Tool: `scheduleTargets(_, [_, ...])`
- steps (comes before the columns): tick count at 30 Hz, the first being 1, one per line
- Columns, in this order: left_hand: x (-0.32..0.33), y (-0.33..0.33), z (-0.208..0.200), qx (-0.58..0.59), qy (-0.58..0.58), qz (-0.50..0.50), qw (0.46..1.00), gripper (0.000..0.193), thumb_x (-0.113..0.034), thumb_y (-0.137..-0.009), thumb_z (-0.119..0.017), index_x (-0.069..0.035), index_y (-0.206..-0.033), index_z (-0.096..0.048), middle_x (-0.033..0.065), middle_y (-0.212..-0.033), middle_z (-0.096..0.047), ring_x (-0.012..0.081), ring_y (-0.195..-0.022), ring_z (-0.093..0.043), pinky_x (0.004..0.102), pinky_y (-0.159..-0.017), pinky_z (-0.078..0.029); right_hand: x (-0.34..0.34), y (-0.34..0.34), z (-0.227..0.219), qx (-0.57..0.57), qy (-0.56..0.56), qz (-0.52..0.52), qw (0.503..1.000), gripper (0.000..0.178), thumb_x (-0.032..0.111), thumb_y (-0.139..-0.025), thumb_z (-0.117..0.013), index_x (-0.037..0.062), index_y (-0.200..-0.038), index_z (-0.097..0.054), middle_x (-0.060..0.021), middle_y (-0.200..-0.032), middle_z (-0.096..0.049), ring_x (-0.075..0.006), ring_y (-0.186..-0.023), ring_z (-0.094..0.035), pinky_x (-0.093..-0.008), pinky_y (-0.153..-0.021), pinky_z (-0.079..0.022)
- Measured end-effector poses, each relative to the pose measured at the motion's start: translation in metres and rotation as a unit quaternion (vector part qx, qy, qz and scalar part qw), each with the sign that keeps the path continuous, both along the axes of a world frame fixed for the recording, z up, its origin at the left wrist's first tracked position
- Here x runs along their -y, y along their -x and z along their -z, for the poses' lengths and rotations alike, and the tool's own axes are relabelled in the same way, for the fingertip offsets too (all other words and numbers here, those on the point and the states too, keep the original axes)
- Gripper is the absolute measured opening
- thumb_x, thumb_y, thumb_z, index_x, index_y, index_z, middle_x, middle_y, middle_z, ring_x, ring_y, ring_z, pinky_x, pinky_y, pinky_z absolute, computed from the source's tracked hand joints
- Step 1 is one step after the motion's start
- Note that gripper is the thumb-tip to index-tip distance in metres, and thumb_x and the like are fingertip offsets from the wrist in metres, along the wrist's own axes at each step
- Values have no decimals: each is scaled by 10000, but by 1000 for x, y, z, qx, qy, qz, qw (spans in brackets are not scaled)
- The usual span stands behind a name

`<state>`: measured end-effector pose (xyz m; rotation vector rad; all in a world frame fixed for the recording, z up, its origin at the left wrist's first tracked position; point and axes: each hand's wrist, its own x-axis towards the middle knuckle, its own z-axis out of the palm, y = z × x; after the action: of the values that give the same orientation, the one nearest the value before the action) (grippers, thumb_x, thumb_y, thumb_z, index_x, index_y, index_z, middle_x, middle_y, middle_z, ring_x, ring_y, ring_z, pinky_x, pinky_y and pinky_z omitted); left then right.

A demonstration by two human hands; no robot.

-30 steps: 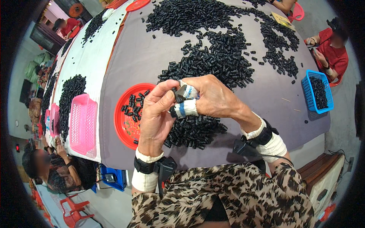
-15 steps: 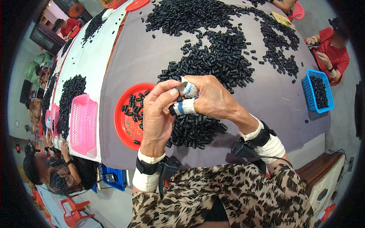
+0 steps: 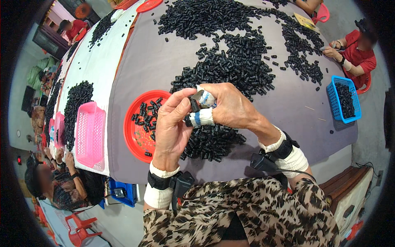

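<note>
My left hand (image 3: 172, 123) is closed, pinching a small black ribbed cylinder (image 3: 194, 104) between thumb and fingers. Close against it, my right hand (image 3: 234, 107) is closed round a small metal blade (image 3: 198, 96) wrapped in white material with blue print. A white knitted finger sleeve (image 3: 201, 117) with a blue stripe covers a finger of the right hand. Both hands hover over a heap of black cylinders (image 3: 214, 142). Left of my left hand lies a round red tray (image 3: 131, 138) with several such cylinders in it.
Larger heaps of black cylinders (image 3: 230, 61) spread across the grey tablecloth (image 3: 296, 119). A pink basket (image 3: 89, 136) stands on the left, a blue basket (image 3: 347, 117) holding cylinders on the right. A person in red (image 3: 360, 53) works at the right edge, another person (image 3: 57, 181) at lower left.
My hands have shifted very slightly, and the black cylinder shows more clearly between my left fingers. The person in red has brought their hands together over the table edge.
</note>
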<state>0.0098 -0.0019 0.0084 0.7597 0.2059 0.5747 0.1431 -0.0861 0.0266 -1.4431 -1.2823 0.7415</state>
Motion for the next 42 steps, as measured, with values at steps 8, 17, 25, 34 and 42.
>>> scheduleTargets(8, [-3,2,-3,-3,-49,7,999,231,-92,-853,-570,13,-1059,-563,93,-966,-621,152,-871,-608,276,-759,-498,-2,-4,2,48,-3,-17,999,375,302,-645,-727,-5,-698,-517,-96,-595,-539,-205,-529,-499,-338,-530,-407])
scheduleTargets(17, [-6,3,0,-17,-71,11,997,223,-98,-846,-585,14,-1038,-573,87,-957,-623,138,-863,-604,254,-755,-489,-1,-5,-1,57,-6,-33,998,356,294,-658,-718,-4,-699,-528,-104,-596,-539,-213,-533,-509,-343,-533,-406])
scheduleTargets(25, [-5,5,-2,-33,-84,-12,996,204,-76,-840,-590,14,-1024,-583,75,-930,-626,114,-817,-600,229,-718,-485,-1,-6,-1,61,-7,-57,996,360,313,-684,-694,-8,-708,-533,-112,-615,-555,-230,-558,-528,-354,-557,-412])
scheduleTargets(34, [-7,5,-1,-24,-35,0,999,207,-72,-838,-592,13,-1026,-577,72,-927,-622,127,-815,-603,256,-736,-497,2,-2,-5,73,-15,-39,996,347,304,-692,-692,-7,-711,-540,-117,-604,-551,-234,-536,-527,-359,-541,-415])
scheduleTargets(42, [-7,6,3,15,-14,36,999,216,-84,-850,-574,15,-1042,-565,91,-963,-617,156,-856,-610,280,-758,-501,2,-3,-5,46,7,-30,998,362,308,-651,-734,2,-702,-549,-101,-602,-557,-192,-535,-526,-334,-532,-417])
